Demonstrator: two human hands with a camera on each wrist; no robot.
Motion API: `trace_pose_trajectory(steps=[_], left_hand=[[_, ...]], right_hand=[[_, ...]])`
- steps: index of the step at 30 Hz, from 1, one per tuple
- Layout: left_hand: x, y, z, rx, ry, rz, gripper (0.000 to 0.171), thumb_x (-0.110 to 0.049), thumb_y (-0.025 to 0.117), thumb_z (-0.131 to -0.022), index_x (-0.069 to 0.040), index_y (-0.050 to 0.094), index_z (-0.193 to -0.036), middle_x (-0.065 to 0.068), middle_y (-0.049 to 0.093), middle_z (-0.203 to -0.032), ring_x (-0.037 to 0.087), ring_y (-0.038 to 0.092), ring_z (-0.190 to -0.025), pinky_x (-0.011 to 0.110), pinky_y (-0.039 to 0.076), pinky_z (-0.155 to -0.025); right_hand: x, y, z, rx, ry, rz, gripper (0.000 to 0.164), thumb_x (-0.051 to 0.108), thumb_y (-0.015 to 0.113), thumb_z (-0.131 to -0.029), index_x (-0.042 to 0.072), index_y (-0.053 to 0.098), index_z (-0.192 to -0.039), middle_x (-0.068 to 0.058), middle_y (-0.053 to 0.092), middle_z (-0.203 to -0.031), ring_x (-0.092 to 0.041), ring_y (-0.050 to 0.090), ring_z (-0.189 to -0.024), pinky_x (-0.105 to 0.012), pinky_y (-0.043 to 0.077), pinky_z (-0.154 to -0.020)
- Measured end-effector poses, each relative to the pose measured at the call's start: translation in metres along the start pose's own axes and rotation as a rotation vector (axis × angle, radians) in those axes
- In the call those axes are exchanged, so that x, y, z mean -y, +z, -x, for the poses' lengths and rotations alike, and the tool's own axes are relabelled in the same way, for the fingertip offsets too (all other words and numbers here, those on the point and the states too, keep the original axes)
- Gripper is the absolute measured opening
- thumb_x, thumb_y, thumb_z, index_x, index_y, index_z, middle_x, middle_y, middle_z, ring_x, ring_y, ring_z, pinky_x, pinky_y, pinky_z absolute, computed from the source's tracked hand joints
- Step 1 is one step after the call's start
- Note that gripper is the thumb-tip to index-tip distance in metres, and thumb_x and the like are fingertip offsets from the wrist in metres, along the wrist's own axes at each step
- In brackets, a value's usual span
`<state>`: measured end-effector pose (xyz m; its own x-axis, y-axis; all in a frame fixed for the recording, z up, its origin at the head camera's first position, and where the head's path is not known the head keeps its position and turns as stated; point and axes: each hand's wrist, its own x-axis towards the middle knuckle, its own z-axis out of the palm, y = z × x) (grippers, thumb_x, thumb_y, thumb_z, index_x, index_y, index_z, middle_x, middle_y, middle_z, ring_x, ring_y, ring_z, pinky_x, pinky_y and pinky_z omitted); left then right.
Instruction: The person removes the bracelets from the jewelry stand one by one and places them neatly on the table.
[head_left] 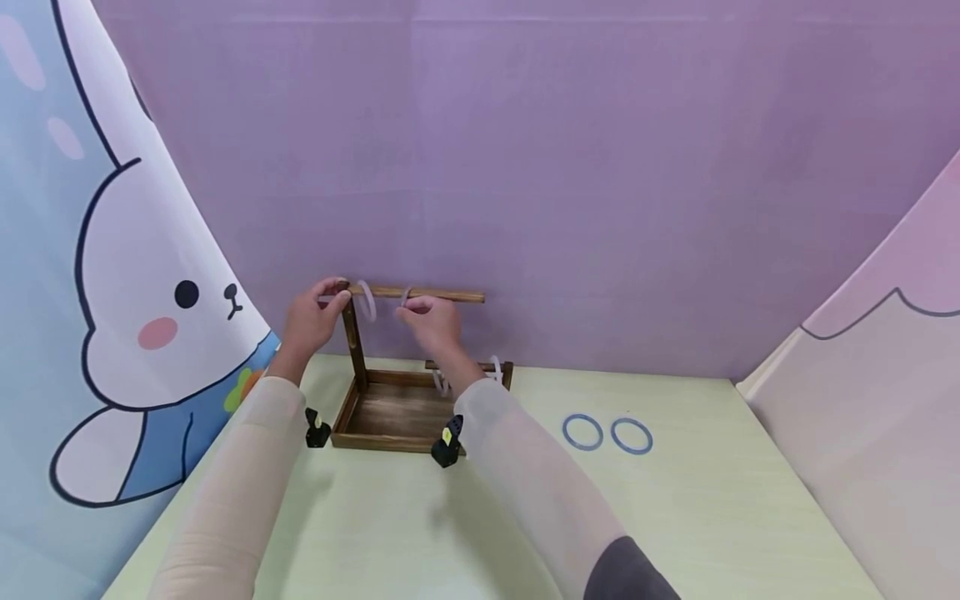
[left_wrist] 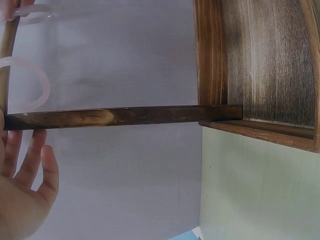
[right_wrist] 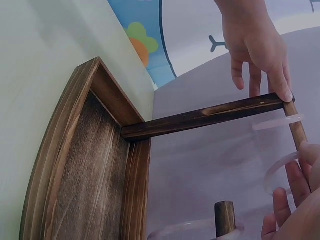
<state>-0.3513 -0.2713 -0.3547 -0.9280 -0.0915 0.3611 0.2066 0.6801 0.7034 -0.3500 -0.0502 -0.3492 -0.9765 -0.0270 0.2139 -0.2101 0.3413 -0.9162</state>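
Observation:
A dark wooden rack (head_left: 352, 337) has an upright post, a long top bar (head_left: 457, 295) and a tray base. At the bar's left end, my left hand (head_left: 310, 321) pinches the corner between thumb and fingers. Farther along, my right hand (head_left: 433, 321) pinches a translucent pale ring (right_wrist: 272, 172) that is around the bar. Between the hands, another pale ring (head_left: 372, 305) hangs on the same bar. More pale rings, one of them a ring (head_left: 497, 365) at the right, hang on the shorter lower bar (head_left: 433, 365), partly behind my right wrist.
Two blue rings, a left ring (head_left: 582, 416) and a right ring (head_left: 632, 420), lie flat on the pale green table (head_left: 697, 500) to the right. A purple cloth (head_left: 600, 208) hangs behind. The rabbit-print cloth (head_left: 142, 275) borders the left side.

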Motion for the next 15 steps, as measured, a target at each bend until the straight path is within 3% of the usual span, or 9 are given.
trace_pose_trajectory(steps=[15], left_hand=[[-0.0031, 0.0014, 0.0014, 0.002, 0.0, 0.011, 0.049, -0.041, 0.047, -0.108, -0.009, 0.053, -0.144, 0.024, 0.058, -0.14, 0.046, 0.06, -0.123, 0.059, 0.051, -0.099]], right_hand=[[-0.0068, -0.0072, -0.0015, -0.008, -0.018, -0.002, 0.021, 0.03, 0.079, -0.091, 0.016, 0.08, -0.106, 0.004, 0.077, -0.099, -0.012, 0.069, -0.092, -0.032, 0.059, -0.08]])
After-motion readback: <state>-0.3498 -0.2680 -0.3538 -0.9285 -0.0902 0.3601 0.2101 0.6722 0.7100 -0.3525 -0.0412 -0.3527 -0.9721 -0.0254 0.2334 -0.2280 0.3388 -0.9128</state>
